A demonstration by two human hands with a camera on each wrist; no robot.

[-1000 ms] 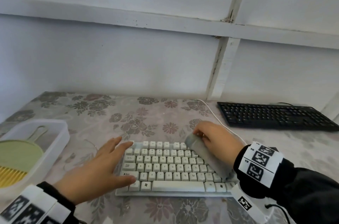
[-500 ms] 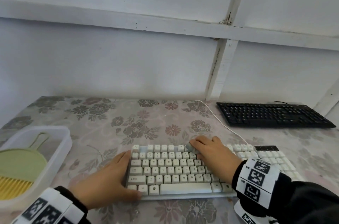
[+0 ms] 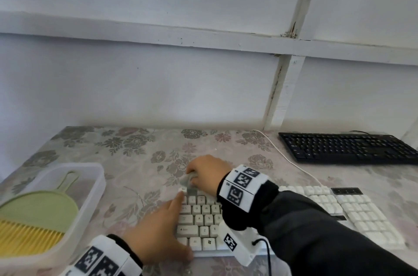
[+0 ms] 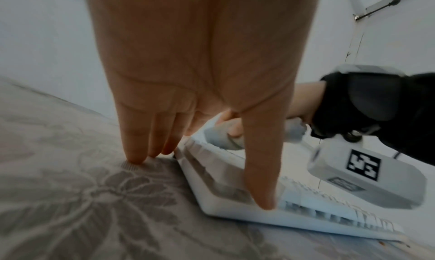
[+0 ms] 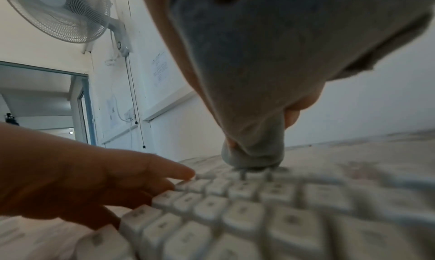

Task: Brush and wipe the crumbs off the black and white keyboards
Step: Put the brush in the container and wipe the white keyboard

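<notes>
We see the flat white plastic keyboard (image 3: 282,214) lying near the front edge of the flower-patterned surface (image 3: 126,146), and we judge it sits there so both hands can reach it while it is wiped. The right hand (image 3: 207,175) reaches across to the keyboard's far left corner, its grip closed round a bunched grey cloth (image 3: 187,181) whose lower end presses onto the top row of keys; the wrist is bent down and the dark sleeve crosses over the middle keys. The left hand (image 3: 158,228) lies at the keyboard's left end with fingers straight, the thumb set on the near front edge and the fingertips (image 4: 135,160) on the surface just beside the case, holding nothing; we take this as bracing the keyboard against the wiping. The long black keyboard (image 3: 346,147) rests well apart at the far right. A pale green plastic dustpan with a yellow-bristled brush (image 3: 34,221) sits in a translucent white plastic tub (image 3: 92,203) at the left, kept within reach.
</notes>
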